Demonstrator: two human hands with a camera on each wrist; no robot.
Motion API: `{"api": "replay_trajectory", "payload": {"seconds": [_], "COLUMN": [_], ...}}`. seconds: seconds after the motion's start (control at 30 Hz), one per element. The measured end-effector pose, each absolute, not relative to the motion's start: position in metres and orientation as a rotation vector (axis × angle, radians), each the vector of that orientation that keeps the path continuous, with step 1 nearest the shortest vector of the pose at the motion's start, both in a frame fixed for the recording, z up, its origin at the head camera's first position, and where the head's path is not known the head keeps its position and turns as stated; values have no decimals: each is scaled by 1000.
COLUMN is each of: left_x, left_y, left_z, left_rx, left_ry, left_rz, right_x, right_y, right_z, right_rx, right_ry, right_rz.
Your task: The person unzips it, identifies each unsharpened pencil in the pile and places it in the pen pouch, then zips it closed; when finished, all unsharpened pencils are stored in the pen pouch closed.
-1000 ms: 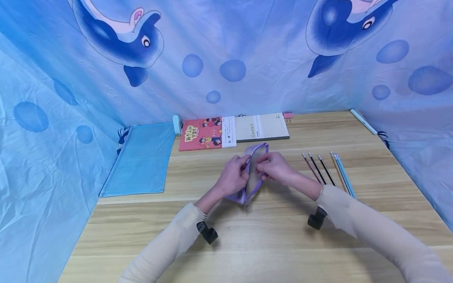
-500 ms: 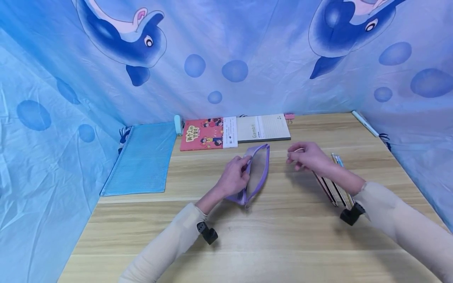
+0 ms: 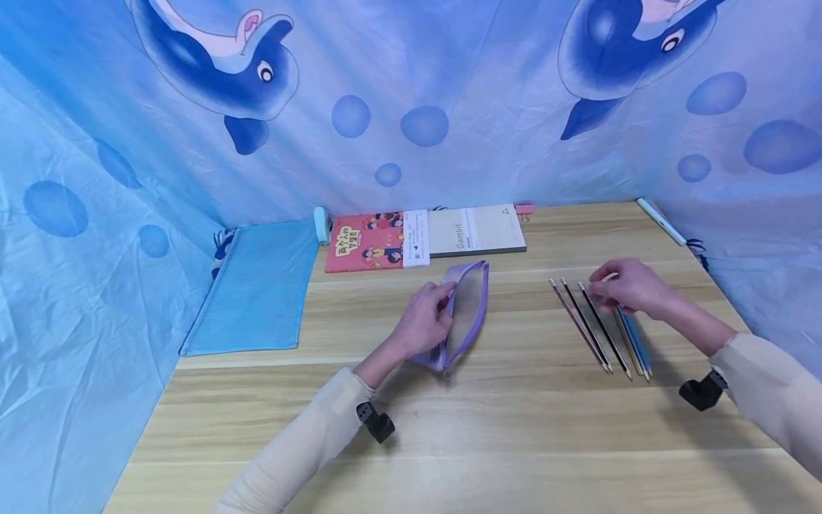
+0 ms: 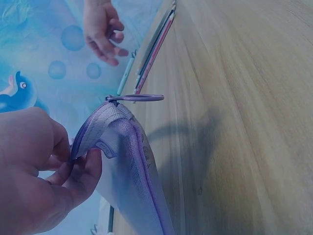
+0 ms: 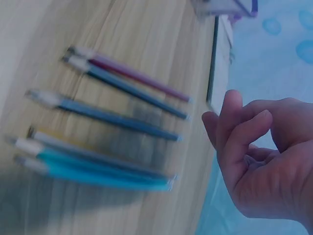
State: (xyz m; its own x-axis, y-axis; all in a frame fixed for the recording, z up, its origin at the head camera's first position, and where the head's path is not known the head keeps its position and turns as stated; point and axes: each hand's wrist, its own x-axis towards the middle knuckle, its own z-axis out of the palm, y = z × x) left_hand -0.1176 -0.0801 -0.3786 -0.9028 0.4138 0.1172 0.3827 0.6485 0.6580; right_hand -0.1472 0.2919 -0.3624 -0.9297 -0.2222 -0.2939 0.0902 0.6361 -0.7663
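From left: I get the blue mat [image 3: 244, 289] flat, well left of the pouch [image 3: 464, 318]. Red book [image 3: 366, 243] and notebook [image 3: 491, 228] lie behind the pouch, probably back there to leave working room. The pouch sits mid-table, left hand [image 3: 424, 321] at its left rim, thumb and fingers pinching the edge; I judge that grip is there to steady it and hold the mouth gaping. Right of the pouch, pencils [image 3: 587, 325] lie roughly parallel, points toward the person, presumably for easy picking. Right hand [image 3: 632, 288] hovers over the pencils' far ends, fingers loosely bent, nothing in them that I can see. It hides some pencil ends in the head view; the rightmost pencils are bunched, so likely awkward to separate. Pale blue pen [image 3: 661, 221] is farther right of and behind the pouch.
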Motion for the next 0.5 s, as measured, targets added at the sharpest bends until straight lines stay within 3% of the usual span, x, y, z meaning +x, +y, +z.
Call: {"api": "replay_trajectory", "payload": {"seconds": [0.5], "left_x": [-118], "left_y": [-79], "left_z": [-379], "left_rx": [686], "left_ry": [2820], "left_rz": [1106], "right_x": [-143], "right_y": [328], "right_z": [-375], "right_rx": [-35], "right_ry": [2432], "right_rz": [-1086]}}
